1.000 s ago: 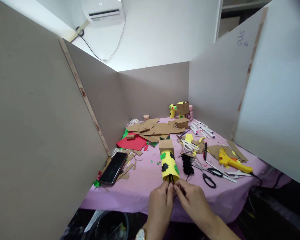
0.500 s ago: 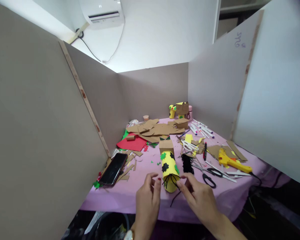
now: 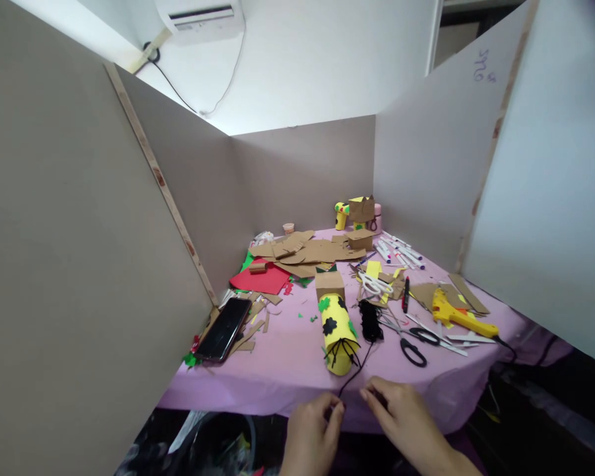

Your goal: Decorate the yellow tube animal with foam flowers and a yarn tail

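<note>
A yellow paper tube [image 3: 336,325] with black and green flower cutouts lies on the table, its near end towards me. Short black yarn strands [image 3: 342,348] fan out across that end. At the far end sits a cardboard box head [image 3: 330,284] with dark pointed ears. My left hand [image 3: 315,430] is closed in a pinch at the table's front edge, on the loose end of black yarn [image 3: 353,375]. This yarn runs back to a black yarn bundle [image 3: 371,321]. To the right, my right hand [image 3: 406,416] hovers with curled fingers, thumb and index slightly apart, touching nothing visible.
Black-handled scissors [image 3: 412,347] and a yellow glue gun [image 3: 463,318] lie on the right, with white scissors [image 3: 374,284] behind. A phone [image 3: 224,329] rests among cardboard scraps on the left. Cardboard sheets [image 3: 322,251] and markers [image 3: 401,251] lie farther back. Partitions [image 3: 302,158] enclose the table.
Both hands have moved down from the tube's near end to the table's front edge. My left hand now has the loose yarn end, which is drawn towards me.
</note>
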Motion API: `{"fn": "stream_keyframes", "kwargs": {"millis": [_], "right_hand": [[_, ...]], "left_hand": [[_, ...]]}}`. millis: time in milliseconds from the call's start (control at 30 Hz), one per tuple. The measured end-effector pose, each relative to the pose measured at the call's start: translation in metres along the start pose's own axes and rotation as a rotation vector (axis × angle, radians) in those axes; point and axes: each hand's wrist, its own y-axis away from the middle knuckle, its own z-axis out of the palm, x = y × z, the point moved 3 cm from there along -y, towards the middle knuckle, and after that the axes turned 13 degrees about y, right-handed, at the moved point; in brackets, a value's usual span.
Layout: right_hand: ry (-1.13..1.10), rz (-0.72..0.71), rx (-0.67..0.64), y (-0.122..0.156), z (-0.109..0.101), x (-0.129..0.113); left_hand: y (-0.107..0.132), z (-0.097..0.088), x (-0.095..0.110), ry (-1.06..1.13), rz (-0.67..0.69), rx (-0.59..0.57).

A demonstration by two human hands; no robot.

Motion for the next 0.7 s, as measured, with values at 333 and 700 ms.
{"fn": "stream_keyframes", "kwargs": {"millis": [333,700], "right_hand": [[-0.188,0.114,0.088,-0.025,-0.029,0.029],[-0.473,0.071,0.083,-0.112,-0.037,0.047]], "left_hand": [[-0.016,-0.018,-0.01,0.242,-0.022,0.238],[-0.035,0.01,-0.012,0.24,0.113,0.381]]}}
